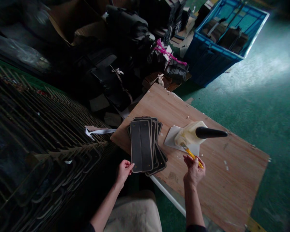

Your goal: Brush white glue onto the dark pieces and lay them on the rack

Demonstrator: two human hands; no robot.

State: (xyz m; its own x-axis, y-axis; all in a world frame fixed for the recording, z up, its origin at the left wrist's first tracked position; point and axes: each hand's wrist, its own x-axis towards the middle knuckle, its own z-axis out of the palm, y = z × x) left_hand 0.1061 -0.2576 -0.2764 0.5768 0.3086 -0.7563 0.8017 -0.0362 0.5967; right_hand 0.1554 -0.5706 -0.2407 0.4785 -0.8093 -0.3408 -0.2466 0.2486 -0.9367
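Note:
Between thumb and fingers, my left hand (124, 171) pinches the lower left corner of a black rounded panel (141, 145) with light edges and a small stud near each corner. That panel lies on top of a fanned pile of similar black panels (162, 161). My right hand (194, 170) is closed around a brush (191, 154) with a yellow handle. The brush's tip meets the near side of a cream-coloured container (190, 132), which looks coated with a pale substance. A thick black handle (211, 132) sticks out of it, and a white sheet (171, 138) lies underneath.
The wooden board (232, 180) forms my work surface, with pale scraps on it. Long rows of black panels (50, 129) stand at left. Behind are tied bundles (175, 66), a cardboard box (74, 22) and a blue crate (207, 61) on the green floor (275, 103).

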